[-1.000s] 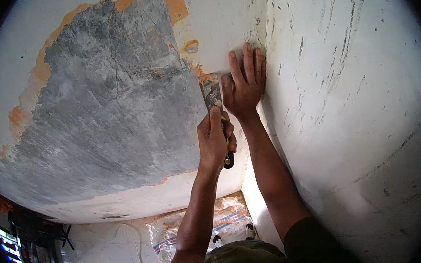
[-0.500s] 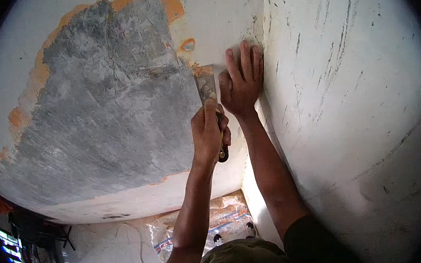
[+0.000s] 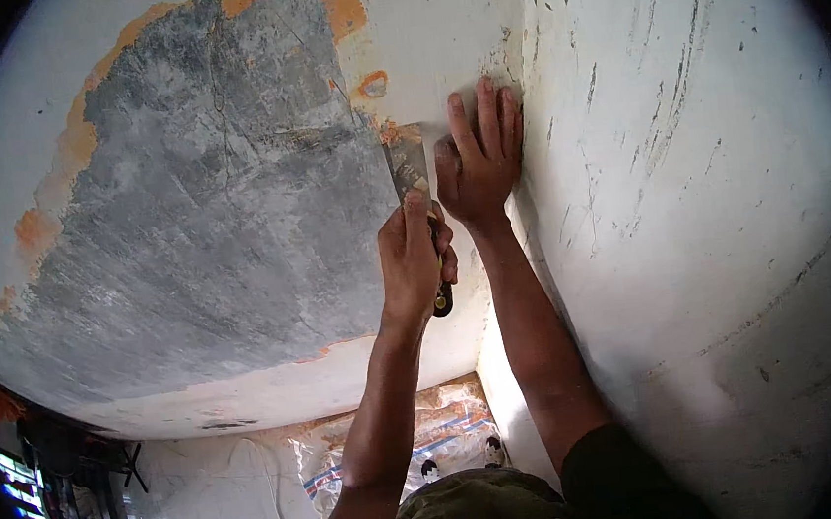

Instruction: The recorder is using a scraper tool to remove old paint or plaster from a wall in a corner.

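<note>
Wrapped round a putty knife's dark handle, my left hand (image 3: pixel 410 265) has its thumb pressed along the base of the blade. The putty knife (image 3: pixel 408 159) points up the wall, its metal blade lying against the right edge of a bare grey patch (image 3: pixel 223 207). Orange and cream bits of old coating (image 3: pixel 376 87) show just above the blade tip. Beside the knife, my right hand (image 3: pixel 481 160) lies on the white wall near the corner, its fingers stretched upward and its thumb tucked toward the blade.
A scuffed white side wall (image 3: pixel 684 167) meets the worked wall at a corner just right of my right hand. Below, crumpled plastic sheeting (image 3: pixel 393 449) covers part of the floor by my feet. A dark piece of furniture (image 3: pixel 69 478) stands at lower left, near a pale cord (image 3: pixel 276 489).
The putty knife and both hands stay in nearly the same place. The view has shifted very slightly.
</note>
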Available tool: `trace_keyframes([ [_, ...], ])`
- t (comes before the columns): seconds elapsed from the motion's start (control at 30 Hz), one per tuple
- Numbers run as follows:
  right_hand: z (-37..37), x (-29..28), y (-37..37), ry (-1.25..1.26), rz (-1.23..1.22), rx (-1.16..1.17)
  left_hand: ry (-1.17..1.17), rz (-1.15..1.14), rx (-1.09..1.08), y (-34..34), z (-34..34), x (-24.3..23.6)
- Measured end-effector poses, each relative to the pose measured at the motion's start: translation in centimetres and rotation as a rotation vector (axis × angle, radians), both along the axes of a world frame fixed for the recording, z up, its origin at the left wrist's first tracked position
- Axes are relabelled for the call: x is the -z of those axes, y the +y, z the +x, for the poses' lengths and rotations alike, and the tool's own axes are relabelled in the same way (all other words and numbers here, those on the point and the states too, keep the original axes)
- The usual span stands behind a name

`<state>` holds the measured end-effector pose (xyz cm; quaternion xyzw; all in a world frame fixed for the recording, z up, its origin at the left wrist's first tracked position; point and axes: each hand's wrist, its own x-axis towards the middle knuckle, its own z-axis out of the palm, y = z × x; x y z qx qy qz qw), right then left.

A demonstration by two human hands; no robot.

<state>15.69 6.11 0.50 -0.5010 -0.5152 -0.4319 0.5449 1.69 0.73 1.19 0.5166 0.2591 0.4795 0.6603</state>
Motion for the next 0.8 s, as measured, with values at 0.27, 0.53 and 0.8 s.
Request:
trace_keyframes([
  [0.27,-0.3,0.1,0.1,0.009,0.008,-0.013,-0.021,-0.059,0.048,-0.1,0.2,2.2],
  [0.53,0.2,0.1,0.0,-0.004,0.005,0.003,-0.085,0.071,0.042,0.7,0.9,-1.0],
  [0.8,-0.1,-0.1,-0.3,-0.027,-0.008,-0.014,0.007,-0.029,0.054,-0.6,0.0,2.1],
])
